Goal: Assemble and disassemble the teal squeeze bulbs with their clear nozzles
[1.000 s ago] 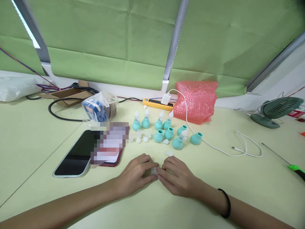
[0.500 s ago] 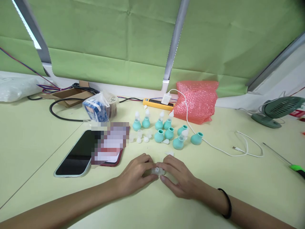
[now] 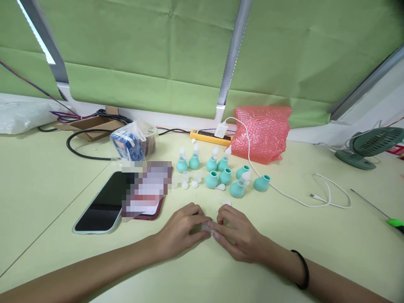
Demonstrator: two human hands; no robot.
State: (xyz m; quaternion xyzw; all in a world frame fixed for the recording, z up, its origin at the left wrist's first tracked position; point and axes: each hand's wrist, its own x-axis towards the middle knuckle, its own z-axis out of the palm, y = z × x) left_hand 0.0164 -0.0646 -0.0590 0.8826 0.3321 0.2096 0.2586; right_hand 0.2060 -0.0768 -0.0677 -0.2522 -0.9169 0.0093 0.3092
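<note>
Fitting [image 3: 205, 227], translucent and partly hidden, sat on or just above the desk [image 3: 189, 275], left hand [image 3: 180, 229] pinching it, right hand [image 3: 239, 233] touching its end but can't tell if pinching, so lopsided finger pressure risked squirting it loose toward the teal bulbs [image 3: 237, 189].

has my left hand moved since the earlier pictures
No, not noticeably: against the dark-screened phone, the left hand keeps its place; both slide slightly rightward together as the view drifts.
</note>
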